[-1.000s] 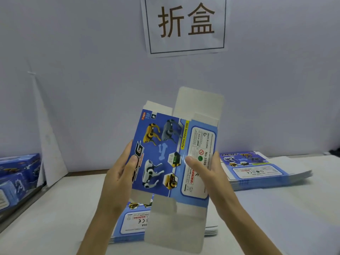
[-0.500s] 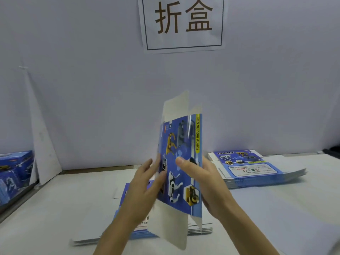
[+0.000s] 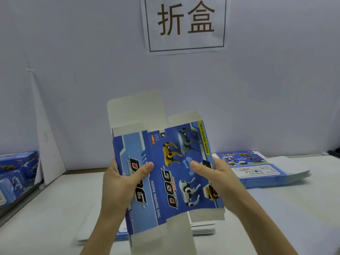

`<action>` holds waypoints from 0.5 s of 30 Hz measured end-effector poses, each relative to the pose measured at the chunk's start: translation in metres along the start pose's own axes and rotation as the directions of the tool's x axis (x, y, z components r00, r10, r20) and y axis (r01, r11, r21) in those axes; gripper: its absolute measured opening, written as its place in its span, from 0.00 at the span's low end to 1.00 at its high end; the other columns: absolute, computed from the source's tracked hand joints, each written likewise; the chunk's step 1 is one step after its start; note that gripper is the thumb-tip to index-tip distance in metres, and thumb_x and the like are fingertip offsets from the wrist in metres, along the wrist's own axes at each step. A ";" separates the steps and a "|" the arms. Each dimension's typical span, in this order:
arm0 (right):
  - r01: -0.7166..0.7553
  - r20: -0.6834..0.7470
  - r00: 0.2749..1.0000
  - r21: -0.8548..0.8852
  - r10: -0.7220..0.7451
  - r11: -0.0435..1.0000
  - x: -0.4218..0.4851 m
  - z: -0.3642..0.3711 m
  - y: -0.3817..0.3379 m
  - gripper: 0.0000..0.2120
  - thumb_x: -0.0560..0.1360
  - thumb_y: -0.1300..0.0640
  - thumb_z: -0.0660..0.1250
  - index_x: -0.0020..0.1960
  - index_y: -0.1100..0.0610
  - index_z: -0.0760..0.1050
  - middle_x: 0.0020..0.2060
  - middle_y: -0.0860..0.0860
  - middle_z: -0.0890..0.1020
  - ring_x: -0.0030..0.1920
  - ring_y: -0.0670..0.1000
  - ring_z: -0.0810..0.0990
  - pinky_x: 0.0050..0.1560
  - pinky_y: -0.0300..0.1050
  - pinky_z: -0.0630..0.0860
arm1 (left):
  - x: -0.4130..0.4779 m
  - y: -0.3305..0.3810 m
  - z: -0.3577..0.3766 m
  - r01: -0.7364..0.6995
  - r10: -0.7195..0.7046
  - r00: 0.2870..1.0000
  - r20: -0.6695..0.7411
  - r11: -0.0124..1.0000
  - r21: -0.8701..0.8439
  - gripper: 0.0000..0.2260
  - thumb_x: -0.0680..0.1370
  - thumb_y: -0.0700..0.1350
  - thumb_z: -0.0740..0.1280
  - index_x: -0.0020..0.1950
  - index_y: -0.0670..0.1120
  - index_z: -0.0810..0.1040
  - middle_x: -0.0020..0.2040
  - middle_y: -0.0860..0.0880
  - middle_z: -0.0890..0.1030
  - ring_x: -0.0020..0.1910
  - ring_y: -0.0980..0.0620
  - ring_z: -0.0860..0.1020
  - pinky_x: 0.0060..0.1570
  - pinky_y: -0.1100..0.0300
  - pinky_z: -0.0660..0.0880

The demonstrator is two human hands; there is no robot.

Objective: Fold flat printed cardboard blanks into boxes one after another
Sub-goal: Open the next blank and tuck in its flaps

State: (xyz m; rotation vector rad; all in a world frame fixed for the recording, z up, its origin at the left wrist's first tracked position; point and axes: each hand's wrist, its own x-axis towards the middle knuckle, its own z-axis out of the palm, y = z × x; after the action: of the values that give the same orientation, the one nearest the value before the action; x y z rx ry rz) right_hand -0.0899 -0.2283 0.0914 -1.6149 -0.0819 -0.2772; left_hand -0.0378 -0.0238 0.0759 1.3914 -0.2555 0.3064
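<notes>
A blue printed cardboard blank (image 3: 165, 173) with robot dogs and "DOG" lettering is held up above the table, its printed face toward me and grey flaps sticking out at top and bottom. My left hand (image 3: 121, 183) grips its left edge, thumb on the front. My right hand (image 3: 215, 179) grips its right edge, thumb on the front as well. Under the blank lies a stack of flat blanks (image 3: 204, 229), mostly hidden by it.
A second stack of flat blanks (image 3: 257, 170) lies at the right on the white table (image 3: 46, 218). Folded blue boxes (image 3: 16, 173) sit at the far left past the table's edge. A white wall with a paper sign (image 3: 185, 24) stands behind.
The blank was turned edge-on between my hands half a second ago. Now it faces me with another side showing, and both hands hold it by its side edges.
</notes>
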 end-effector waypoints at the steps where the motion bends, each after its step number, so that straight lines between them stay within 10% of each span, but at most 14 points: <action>1: 0.012 -0.011 1.000 0.009 -0.012 1.000 -0.001 0.000 -0.001 0.13 0.69 0.48 0.70 0.41 0.59 0.79 0.34 0.56 0.84 0.37 0.51 0.84 0.37 0.36 0.77 | 0.000 0.002 -0.002 0.000 0.000 1.000 0.026 1.000 -0.010 0.23 0.60 0.50 0.76 0.52 0.51 0.75 0.44 0.49 0.85 0.38 0.46 0.85 0.30 0.54 0.81; 15: 0.071 -0.070 0.995 0.056 -0.067 0.996 -0.004 0.000 -0.008 0.09 0.68 0.50 0.70 0.45 0.53 0.79 0.37 0.53 0.86 0.38 0.52 0.85 0.34 0.39 0.80 | 0.000 0.006 0.000 -0.020 0.021 0.998 0.053 1.000 -0.020 0.19 0.64 0.50 0.73 0.53 0.53 0.74 0.46 0.52 0.85 0.40 0.49 0.85 0.29 0.59 0.79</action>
State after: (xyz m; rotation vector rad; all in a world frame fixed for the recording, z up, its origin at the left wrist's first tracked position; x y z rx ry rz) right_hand -0.0951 -0.2272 0.0979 -1.5450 -0.0933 -0.3794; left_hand -0.0405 -0.0229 0.0816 1.3800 -0.3156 0.2835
